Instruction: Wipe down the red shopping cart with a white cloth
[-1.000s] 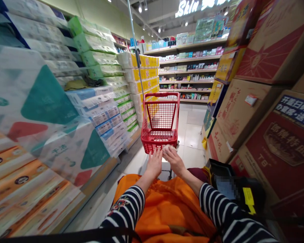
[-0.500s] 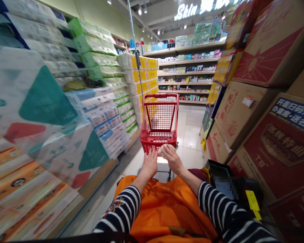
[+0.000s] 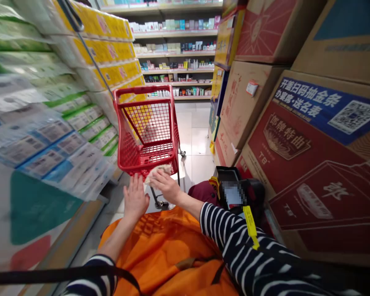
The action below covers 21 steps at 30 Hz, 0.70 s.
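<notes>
A small red shopping cart [image 3: 148,135] stands in the aisle just ahead of me, its basket showing nothing inside. My left hand [image 3: 135,199] is flat with fingers stretched out, its fingertips at the cart's near rim. My right hand [image 3: 165,185] lies palm down on a pale cloth [image 3: 157,169] that it presses against the cart's near edge. Both sleeves are striped dark and white. An orange garment [image 3: 172,250] covers my front below the hands.
Stacked packs of tissue paper [image 3: 49,123] line the left side, close to the cart. Large cardboard boxes [image 3: 296,135] are piled on the right. A black bag with a yellow tag [image 3: 249,222] hangs by my right arm. Shelves of small goods [image 3: 179,53] cross the aisle's far end.
The view has swung down and right, and the cart now sits left of centre and tilted. My left hand has slid back a little from the cart rim; my right hand stays on the cloth.
</notes>
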Motion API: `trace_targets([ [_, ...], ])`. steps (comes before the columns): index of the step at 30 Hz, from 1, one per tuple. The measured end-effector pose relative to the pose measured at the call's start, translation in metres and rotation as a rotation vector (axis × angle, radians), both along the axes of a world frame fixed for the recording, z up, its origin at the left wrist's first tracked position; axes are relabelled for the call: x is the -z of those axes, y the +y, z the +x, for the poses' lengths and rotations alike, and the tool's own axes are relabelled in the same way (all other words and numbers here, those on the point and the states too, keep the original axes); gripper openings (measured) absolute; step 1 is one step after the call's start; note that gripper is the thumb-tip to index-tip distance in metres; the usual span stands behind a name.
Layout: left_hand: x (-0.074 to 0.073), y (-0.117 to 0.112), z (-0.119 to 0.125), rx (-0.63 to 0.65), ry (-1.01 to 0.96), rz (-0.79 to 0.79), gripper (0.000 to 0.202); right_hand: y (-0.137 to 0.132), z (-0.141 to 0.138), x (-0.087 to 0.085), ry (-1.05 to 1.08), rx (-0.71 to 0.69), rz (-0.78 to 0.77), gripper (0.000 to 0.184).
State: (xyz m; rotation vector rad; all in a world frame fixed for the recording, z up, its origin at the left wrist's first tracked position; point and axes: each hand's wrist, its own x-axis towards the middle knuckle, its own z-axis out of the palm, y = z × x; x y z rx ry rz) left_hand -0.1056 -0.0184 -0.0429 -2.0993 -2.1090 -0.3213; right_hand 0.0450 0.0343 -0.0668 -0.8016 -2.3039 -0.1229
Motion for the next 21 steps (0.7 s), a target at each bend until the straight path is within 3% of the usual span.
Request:
trace_targets([
  [2,0.0,0.002,-0.003,-0.017,-0.032,0.043,0.072,0.01,-0.006,-0.017,0.092,0.055,0.025,0.035],
  [4,0.001,0.003,-0.003,-0.033,-0.058,0.046,0.071,0.019,-0.01,-0.022,0.113,0.057,0.015,0.035],
  [6,0.007,0.002,-0.003,-0.042,-0.079,0.021,0.07,0.022,-0.012,-0.011,0.062,-0.002,-0.036,0.034],
  [11,0.032,0.002,-0.005,-0.069,-0.223,-0.051,0.068,0.004,-0.012,0.039,-0.08,-0.093,-0.287,0.031],
  [14,0.038,0.007,-0.008,-0.138,-0.571,-0.083,0.064,-0.007,-0.015,0.042,-0.034,-0.179,-0.446,0.03],
  [18,0.028,0.013,-0.005,-0.434,-1.369,-0.254,0.044,-0.009,-0.023,0.013,0.309,-0.209,-0.678,0.042],
  [21,0.015,0.015,0.003,-0.533,-1.73,-0.389,0.028,-0.002,-0.024,-0.007,0.498,-0.136,-0.852,0.047],
])
